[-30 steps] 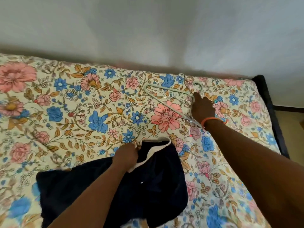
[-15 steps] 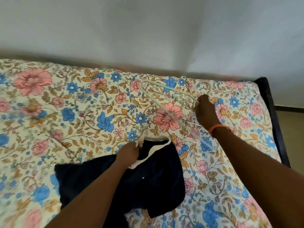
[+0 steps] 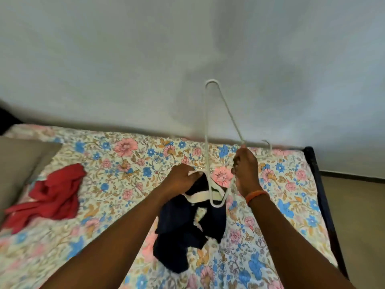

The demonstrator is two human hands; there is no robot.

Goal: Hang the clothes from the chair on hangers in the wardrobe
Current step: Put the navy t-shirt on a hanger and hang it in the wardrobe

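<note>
Hanger going into the navy top

A second ago the white hanger (image 3: 216, 126) lay flat on the floral bed (image 3: 125, 159); now the right hand (image 3: 245, 172) grips it upright, one end inside the collar of the navy garment (image 3: 187, 230), which the left hand (image 3: 179, 180) pinches above that bed.

Shirt (image 3: 188, 232): lay on the bed (image 3: 270, 236), centre.
Hanger (image 3: 216, 130): stood above the shirt.
Crumpled garment (image 3: 53, 195): lay left, beside the pillow (image 3: 18, 163).

Open floral bed (image 3: 116, 161) between the red clothes (image 3: 52, 195) on the left and the dark garment (image 3: 187, 232) (wall (image 3: 125, 59) blocks the far edge).
</note>
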